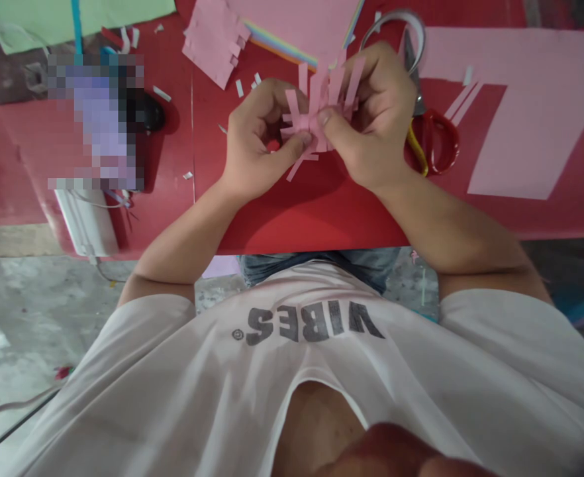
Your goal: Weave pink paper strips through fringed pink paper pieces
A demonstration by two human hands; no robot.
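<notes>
A pink paper piece with fringed strips [316, 99] is held up between both hands over the red tabletop. My left hand [259, 139] pinches its lower left part with thumb and fingers. From the other side my right hand [379, 112] grips it, the thumb pressed on its front. Strips stick out upward, to the left and downward from the piece. Just right of my right hand lie scissors [441, 142] with red and yellow handles, their blades partly hidden. Behind that hand is a roll of tape [418, 41], partly covered.
A pink sheet [535, 132] with cut strips lies to the right. At the back are a notched pink piece [212, 43] and a rainbow-edged pink sheet [296, 23]. A white power strip [86, 222] and a black mouse-like object [149, 110] sit left. Paper scraps are scattered about.
</notes>
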